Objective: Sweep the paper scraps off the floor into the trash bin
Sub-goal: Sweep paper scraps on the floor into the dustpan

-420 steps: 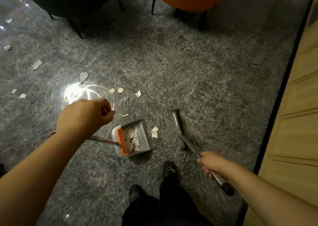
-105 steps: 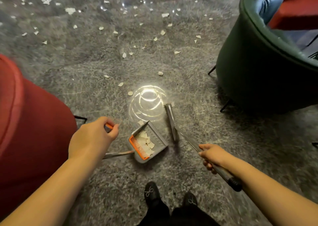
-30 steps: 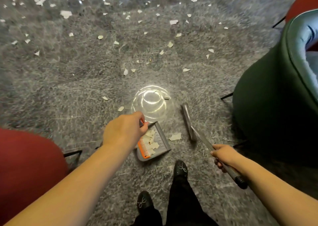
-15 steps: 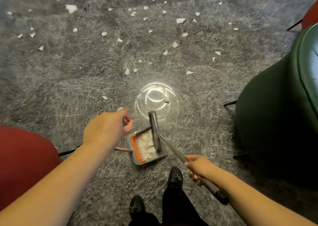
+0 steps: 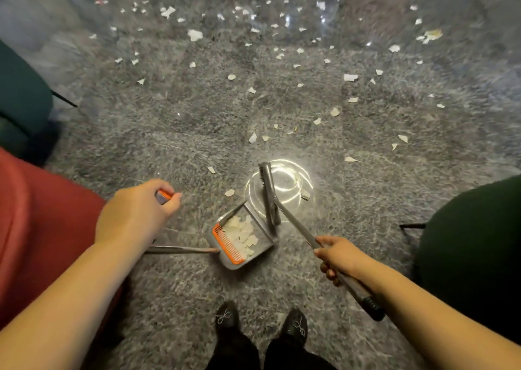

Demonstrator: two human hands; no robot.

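A person's left hand (image 5: 135, 214) clenches the dustpan (image 5: 243, 240) handle while the right hand (image 5: 339, 255) grasps the broom (image 5: 269, 192) beside the pan's mouth; short, low strokes should best draw nearby paper scraps (image 5: 229, 192), scattered across the floor (image 5: 174, 133), in.

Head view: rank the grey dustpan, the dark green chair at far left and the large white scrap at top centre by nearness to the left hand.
1. Grey dustpan, just right of the left hand.
2. Dark green chair, up left.
3. Large white scrap, far ahead.
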